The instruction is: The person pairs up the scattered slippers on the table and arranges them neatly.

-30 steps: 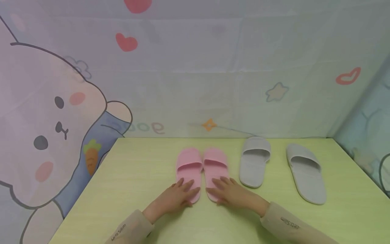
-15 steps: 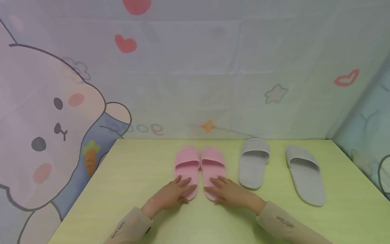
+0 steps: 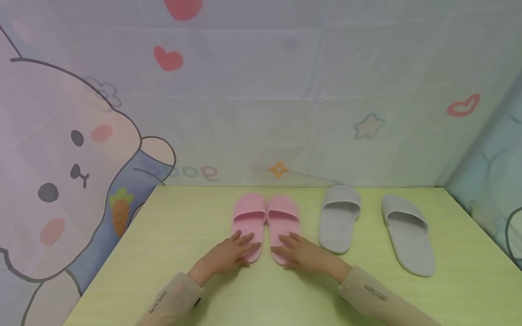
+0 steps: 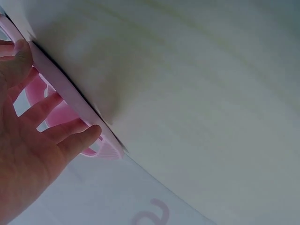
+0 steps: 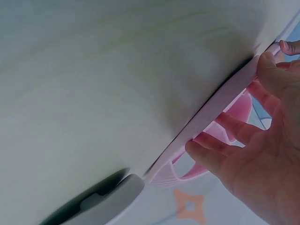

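Note:
Two pink slippers lie side by side on the tabletop, toes pointing to the far edge. My left hand (image 3: 226, 254) rests on the heel half of the left pink slipper (image 3: 248, 222), fingers spread over its footbed. In the left wrist view, the thumb touches the sole's edge (image 4: 65, 89) near the heel and the little finger lies along it. The right pink slipper (image 3: 282, 222) has my right hand (image 3: 307, 256) on its heel half in the same way. The right wrist view shows that thumb against the sole's edge (image 5: 225, 98). The toe straps of the pair meet; their heels stand slightly apart.
A grey slipper (image 3: 336, 230) lies just right of the pink pair, and a second grey slipper (image 3: 413, 244) lies farther right, turned at an angle. Behind the pale green tabletop (image 3: 187, 203) hangs a printed cloth (image 3: 261, 90) with a cartoon animal.
Both pink slippers have slid a little toward the far edge and slightly left, with both hands moving along on them. The grey slippers have stayed where they were.

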